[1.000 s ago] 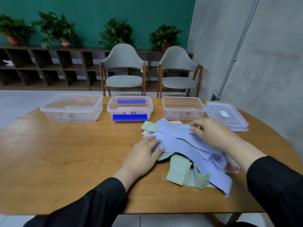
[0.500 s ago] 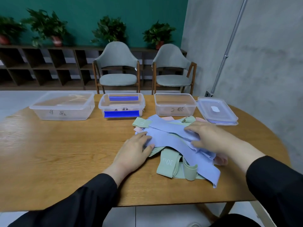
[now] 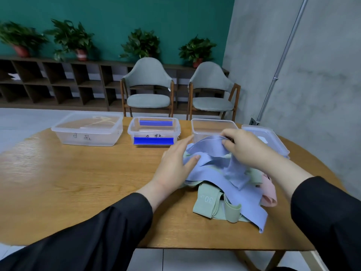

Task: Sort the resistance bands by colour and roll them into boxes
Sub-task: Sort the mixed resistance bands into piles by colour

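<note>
Head camera view, looking down at a round wooden table (image 3: 78,182). A heap of resistance bands (image 3: 224,184) lies on the near right part of the table, in front of the person. The right hand (image 3: 246,147) pinches the upper edge of a blue band (image 3: 211,147) between thumb and fingers, raising that end off the heap, so the band slopes from the far raised end down toward the near right table edge. The left hand (image 3: 175,165) rests flat on the left side of the heap, fingers spread and straight, thumb pressing on blue fabric. A green band (image 3: 207,202) marked "30" lies folded at the near side of the heap, its long axis running roughly left to right. A pink band (image 3: 269,192) pokes out on the right, under the right wrist.

Three clear boxes stand in a row along the far side: a left box (image 3: 88,132), a middle box (image 3: 154,131) with blue strips, and a right box (image 3: 211,127) just behind the raised band. A lid (image 3: 273,139) lies beside the right box.
</note>
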A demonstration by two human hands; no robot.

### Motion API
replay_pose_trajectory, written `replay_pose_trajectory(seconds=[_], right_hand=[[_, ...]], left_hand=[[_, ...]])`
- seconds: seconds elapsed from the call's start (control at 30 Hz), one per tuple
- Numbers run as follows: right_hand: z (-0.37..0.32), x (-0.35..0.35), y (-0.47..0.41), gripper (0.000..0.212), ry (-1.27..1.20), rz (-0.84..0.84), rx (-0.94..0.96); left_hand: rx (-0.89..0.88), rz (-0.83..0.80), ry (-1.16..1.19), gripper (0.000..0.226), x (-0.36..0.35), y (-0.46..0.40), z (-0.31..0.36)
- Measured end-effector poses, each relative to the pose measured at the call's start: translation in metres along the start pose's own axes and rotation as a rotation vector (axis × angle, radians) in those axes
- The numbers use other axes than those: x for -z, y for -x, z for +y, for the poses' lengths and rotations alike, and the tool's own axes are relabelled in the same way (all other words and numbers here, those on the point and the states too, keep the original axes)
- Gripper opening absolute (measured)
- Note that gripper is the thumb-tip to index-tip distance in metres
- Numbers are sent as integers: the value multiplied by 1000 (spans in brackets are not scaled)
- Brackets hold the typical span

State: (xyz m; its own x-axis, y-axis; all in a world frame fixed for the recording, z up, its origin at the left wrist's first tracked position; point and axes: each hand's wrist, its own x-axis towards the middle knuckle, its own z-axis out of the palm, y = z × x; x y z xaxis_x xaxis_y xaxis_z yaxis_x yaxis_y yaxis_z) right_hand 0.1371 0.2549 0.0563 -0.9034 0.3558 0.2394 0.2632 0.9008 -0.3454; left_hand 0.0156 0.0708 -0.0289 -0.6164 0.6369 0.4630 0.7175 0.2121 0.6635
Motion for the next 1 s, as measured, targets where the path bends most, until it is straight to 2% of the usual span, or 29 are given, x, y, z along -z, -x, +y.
replay_pose_trajectory(seconds=[0.07, 0.13, 0.17, 0.27, 0.33, 0.43, 0.57, 0.63, 0.7, 0.77, 0.83, 0.87, 0.93, 1.0], right_hand=[[-14, 5, -9, 17, -59, 32, 24], [-28, 9, -15, 20, -168, 62, -8], [-34, 9, -18, 19, -228, 67, -42], [-54, 3, -25, 16, -402, 69, -118], [-70, -6, -28, 17, -535, 71, -143], [-93, -21, -32, 19, -674, 71, -183], [-114, -39, -37, 16, -809, 75, -254], [-122, -49, -40, 15, -864, 71, -292], [-126, -58, -43, 11, -856, 59, -319], [-127, -63, -48, 13, -699, 15, -304], [-132, -65, -48, 29, -366, -104, -231], [-137, -67, -48, 37, -214, -135, -187], [-146, -73, -47, 44, -151, -79, -114], [-156, -81, -48, 33, -283, -2, -16]], left_hand=[[12, 61, 91, 42, 3, -5, 17], [72, 172, 230, 11, 8, -4, 28], [101, 184, 291, 8, 12, -1, 32], [184, 26, 452, 12, 21, 10, 35], [252, -68, 553, 28, 29, 14, 36], [362, -80, 698, 34, 47, 18, 29], [420, -70, 578, 18, 78, 29, 10], [392, -109, 543, 10, 91, 34, 3], [320, -48, 359, 6, 108, 34, -4], [230, 79, 27, 7, 130, 29, -14], [201, 139, -280, 11, 155, 25, -21], [209, 135, -353, 12, 167, 23, -23], [217, 81, -332, 7, 186, 19, -25], [184, 24, -243, 7, 200, 17, -27]])
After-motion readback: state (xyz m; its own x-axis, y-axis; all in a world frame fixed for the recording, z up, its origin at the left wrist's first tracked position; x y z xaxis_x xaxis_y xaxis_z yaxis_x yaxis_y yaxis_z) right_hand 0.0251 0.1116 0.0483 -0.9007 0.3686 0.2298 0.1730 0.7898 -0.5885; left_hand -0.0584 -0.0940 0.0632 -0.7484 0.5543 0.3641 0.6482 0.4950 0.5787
